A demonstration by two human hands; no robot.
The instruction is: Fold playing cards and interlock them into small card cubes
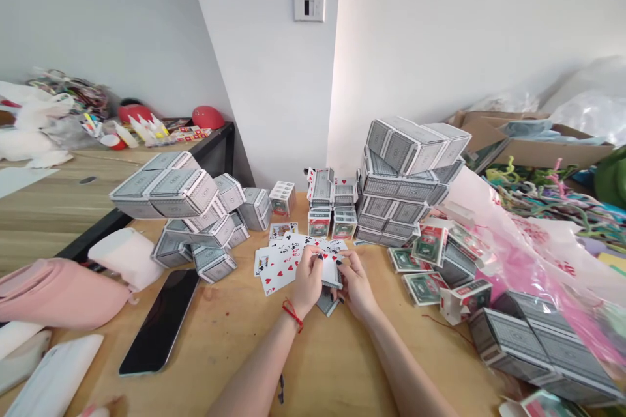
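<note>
My left hand (307, 281) and my right hand (355, 285) meet over the middle of the wooden table (235, 332), both closed on a small stack of playing cards (331, 270). A red string is tied round my left wrist. Face-up loose cards (278, 264) lie fanned on the table just left of my hands. Packs of cards in grey patterned wrap are heaped at the left (183, 208) and stacked high at the right (405, 176). Small card boxes (332, 205) stand behind my hands.
A black phone (159, 319) lies face up at the left front. Pink cloth (53, 293) and white items sit at the left edge. Opened green card boxes (430, 260), a pink plastic bag (518, 260) and cardboard boxes with coloured cords (548, 199) crowd the right.
</note>
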